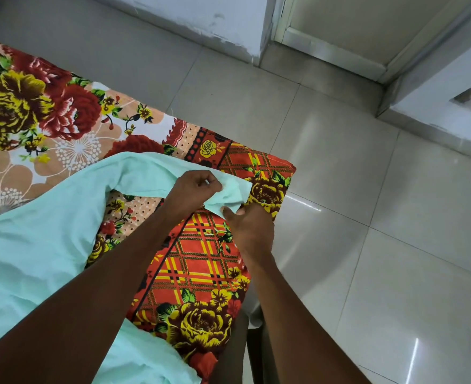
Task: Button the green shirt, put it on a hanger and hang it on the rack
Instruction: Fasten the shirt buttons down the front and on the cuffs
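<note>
The pale green shirt lies spread on a bed with a flowered sheet, its body at the lower left and one sleeve stretched toward the bed's corner. My left hand pinches the sleeve's cuff from above with curled fingers. My right hand holds the cuff's lower edge, its thumb against the cloth. Both hands meet at the cuff near the bed's right corner. No button, hanger or rack is visible.
The bed's corner ends just right of my hands. Beyond it is a glossy tiled floor. A wall base and a door frame stand at the top.
</note>
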